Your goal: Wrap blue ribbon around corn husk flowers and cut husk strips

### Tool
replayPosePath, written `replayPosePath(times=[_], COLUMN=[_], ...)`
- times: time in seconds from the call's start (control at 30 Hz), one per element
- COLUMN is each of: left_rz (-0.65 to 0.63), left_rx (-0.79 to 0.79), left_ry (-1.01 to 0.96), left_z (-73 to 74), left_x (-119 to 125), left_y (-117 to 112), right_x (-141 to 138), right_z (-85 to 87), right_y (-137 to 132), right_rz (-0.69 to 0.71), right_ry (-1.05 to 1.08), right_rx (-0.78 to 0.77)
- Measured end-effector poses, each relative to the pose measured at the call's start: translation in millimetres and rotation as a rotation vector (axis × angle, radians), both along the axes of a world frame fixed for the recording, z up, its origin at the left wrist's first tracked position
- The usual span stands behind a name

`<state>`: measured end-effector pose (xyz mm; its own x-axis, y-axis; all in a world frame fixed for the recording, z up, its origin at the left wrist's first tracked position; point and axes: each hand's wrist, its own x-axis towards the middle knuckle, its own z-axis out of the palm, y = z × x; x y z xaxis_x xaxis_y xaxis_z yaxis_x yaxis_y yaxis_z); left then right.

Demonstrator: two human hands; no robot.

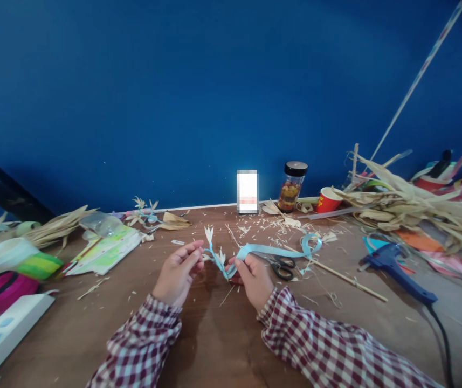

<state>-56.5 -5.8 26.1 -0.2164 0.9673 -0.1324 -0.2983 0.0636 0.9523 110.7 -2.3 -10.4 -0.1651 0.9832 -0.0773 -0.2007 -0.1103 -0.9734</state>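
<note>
Between my hands is a small sprig of pale husk flowers [209, 235], its forked stem wrapped in light blue ribbon. My left hand [178, 272] pinches at the sprig's left side; exactly what lies between the fingertips is partly hidden. With thumb and curled fingers, my right hand [254, 277] grips the light blue ribbon [273, 250] at the sprig's lower end. The ribbon's loose length runs right and ends in a curl. Black-handled scissors [284, 268] lie just beyond my right hand, partly covered by it.
A blue glue gun [400, 269] with a cord and a thin stick [352, 281] lie at right. Dried husks [412, 207], a red paper cup [328, 200] and a black-lidded jar [291, 188] stand behind. At left are a white power strip [16, 328], magenta pouch [4, 291] and another sprig [146, 211].
</note>
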Motion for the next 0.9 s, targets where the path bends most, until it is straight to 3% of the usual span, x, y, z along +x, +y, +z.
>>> replayPosePath(times=[0.13, 0.33, 0.73, 0.8, 0.9], left_rz=[-0.106, -0.130, -0.095, -0.119, -0.212], left_rx=[0.049, 0.070, 0.067, -0.020, -0.234], left_ry=[-0.463, -0.576, -0.364, -0.217, 0.162], left_z=[6.7, 8.6, 5.1, 6.8, 6.7], left_x=[-0.4, 0.7, 1.6, 1.9, 4.1], left_y=[0.9, -1.3, -1.4, -3.1, -5.8], right_x=[0.7, 0.8, 1.2, 1.1, 0.7], right_z=[-1.7, -4.5, -0.3, -0.6, -1.0], right_y=[0.2, 1.2, -0.9, -0.7, -0.5], right_rz=[-0.002, 0.014, 0.004, 0.001, -0.005], right_ry=[-0.025, -0.011, -0.028, -0.031, -0.033], right_rx=[-0.001, -0.012, -0.015, -0.013, -0.001])
